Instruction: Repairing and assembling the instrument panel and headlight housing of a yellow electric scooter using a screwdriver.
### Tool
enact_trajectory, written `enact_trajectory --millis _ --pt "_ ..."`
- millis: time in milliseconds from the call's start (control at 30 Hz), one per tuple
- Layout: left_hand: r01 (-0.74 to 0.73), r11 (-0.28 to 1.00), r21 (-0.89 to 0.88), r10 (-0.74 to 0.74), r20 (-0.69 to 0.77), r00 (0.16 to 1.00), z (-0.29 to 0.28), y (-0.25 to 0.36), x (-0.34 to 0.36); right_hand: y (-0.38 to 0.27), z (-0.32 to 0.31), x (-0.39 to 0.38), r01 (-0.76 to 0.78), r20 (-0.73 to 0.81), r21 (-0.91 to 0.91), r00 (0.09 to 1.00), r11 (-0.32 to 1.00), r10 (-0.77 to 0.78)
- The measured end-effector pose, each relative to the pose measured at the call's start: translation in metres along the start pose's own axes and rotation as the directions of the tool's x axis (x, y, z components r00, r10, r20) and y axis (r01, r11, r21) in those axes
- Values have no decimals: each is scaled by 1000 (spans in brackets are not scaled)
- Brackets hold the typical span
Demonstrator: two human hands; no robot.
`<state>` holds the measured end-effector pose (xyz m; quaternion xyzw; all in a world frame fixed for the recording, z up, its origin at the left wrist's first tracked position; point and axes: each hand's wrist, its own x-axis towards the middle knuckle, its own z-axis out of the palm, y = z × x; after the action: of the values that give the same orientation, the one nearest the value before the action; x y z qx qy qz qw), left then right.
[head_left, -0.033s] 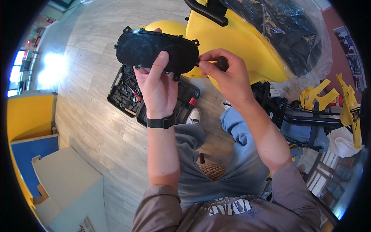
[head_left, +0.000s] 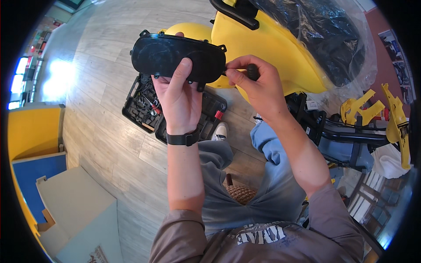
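A black oval instrument cluster with small mounting tabs is held up in my left hand, my thumb across its face and my fingers behind it. At the cluster's right edge, my right hand is closed on a screwdriver with a round black handle; the tool's tip is hidden at that edge. Below the cluster, an open black toolbox with assorted tools lies on the wood floor, partly behind my left wrist.
A yellow plastic body stands ahead, beside dark clear-wrapped material. At right are a black frame and yellow brackets. Yellow, blue and grey furniture stands at left. My legs and a woven seat are below.
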<state>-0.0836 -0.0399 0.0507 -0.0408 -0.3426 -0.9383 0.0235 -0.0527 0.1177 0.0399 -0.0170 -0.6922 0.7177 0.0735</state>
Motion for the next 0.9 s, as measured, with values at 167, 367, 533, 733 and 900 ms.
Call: enact_trajectory --millis 167,367,533,733,900 --pt "5 1000 -11 -4 18 1000 -2 -1 1 0 -1 0 -3 9 -12 1000 1000 3" --pt "-18 998 64 17 12 1000 1 -4 -1 0 0 -1 -8 1 15 1000 1000 8" --pt "-21 998 56 21 6 1000 1 -4 -2 -2 1 -1 -41 -9 10 999 999 41" --pt "49 999 7 -49 -21 999 -4 -4 -2 -7 1 -1 -199 -2 149 979 969 202" --pt "107 994 -22 -108 -17 994 0 -3 -3 -3 -6 0 -313 110 348 950 884 293"
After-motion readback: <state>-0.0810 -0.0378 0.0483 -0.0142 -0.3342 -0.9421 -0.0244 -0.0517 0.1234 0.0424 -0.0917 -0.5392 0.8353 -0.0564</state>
